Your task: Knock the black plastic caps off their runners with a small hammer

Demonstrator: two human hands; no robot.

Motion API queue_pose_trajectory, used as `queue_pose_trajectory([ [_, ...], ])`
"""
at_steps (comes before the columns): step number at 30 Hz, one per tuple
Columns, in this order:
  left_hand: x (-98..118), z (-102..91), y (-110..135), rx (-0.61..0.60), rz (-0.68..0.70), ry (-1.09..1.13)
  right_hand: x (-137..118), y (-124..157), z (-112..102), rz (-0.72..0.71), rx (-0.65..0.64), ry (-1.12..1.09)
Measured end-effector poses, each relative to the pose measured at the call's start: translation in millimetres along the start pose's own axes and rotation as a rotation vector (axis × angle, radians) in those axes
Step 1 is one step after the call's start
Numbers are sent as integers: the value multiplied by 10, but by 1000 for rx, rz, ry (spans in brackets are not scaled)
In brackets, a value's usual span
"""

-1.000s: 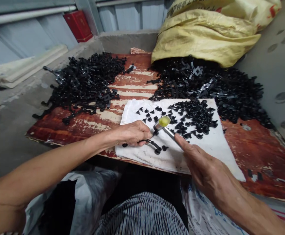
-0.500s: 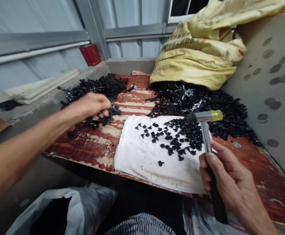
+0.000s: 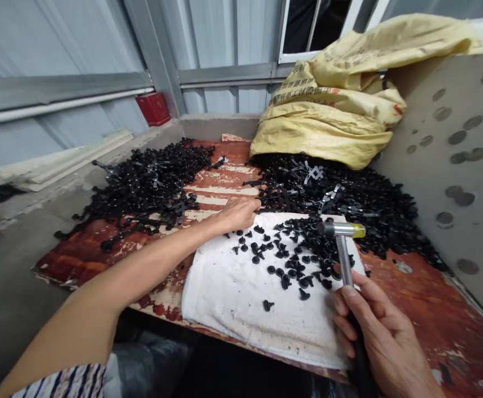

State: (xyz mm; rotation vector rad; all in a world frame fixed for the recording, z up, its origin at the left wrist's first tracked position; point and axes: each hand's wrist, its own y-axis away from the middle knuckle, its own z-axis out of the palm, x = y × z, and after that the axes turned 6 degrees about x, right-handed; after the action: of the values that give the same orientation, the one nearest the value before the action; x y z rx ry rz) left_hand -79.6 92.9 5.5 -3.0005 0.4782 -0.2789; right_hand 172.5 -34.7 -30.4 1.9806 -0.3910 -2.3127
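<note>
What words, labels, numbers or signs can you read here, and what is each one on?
Yellow woven sack: rows of dark printed characters, too blurred to read.
Red box: no legible marking.
Soft-faced hammer in the right hand: no legible marking.

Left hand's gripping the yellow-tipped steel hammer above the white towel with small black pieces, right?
No: the head view shows the right hand gripping the yellow-tipped steel hammer above the white towel with small black pieces. The left hand rests at the towel's far edge.
</note>
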Motion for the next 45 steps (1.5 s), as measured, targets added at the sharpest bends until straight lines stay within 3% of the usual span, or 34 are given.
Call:
queue_pose_trajectory([
  [3, -117, -56, -169, 83, -25, 172, 1, -4, -7, -6, -21, 3],
  [6, -260, -212, -217, 167, -70, 501, -22, -4, 8, -5, -24, 3],
  [9, -229, -363, -74, 96, -132, 852, -49, -11, 28, -12, 0, 3],
  [12, -16, -445, 231, -41, -137, 1045, -84, 3, 59, -38, -3, 13],
  [17, 374, -354, 738, -320, -41, 1036, -144, 121, 186, -29, -159, 43],
  [22, 538, -335, 1034, -538, 22, 903, -134, 265, 318, -6, -301, 102],
  [27, 664, -572, 1121, -469, 72, 676, -167, 329, 457, -47, -407, 145],
  [31, 672, -432, 1055, -750, 5, 843, -203, 331, 538, -108, -473, 190],
  [33, 621, -313, 1054, -820, -81, 968, -204, 308, 532, -128, -465, 249],
  [37, 403, -253, 1219, -773, -240, 1086, -165, 208, 461, -277, -436, 523],
  [42, 151, -313, 1604, -506, -549, 1232, -41, 141, 442, -657, -453, 897],
  [45, 157, -294, 1801, -423, -632, 1276, 96, 137, 464, -814, -429, 939],
])
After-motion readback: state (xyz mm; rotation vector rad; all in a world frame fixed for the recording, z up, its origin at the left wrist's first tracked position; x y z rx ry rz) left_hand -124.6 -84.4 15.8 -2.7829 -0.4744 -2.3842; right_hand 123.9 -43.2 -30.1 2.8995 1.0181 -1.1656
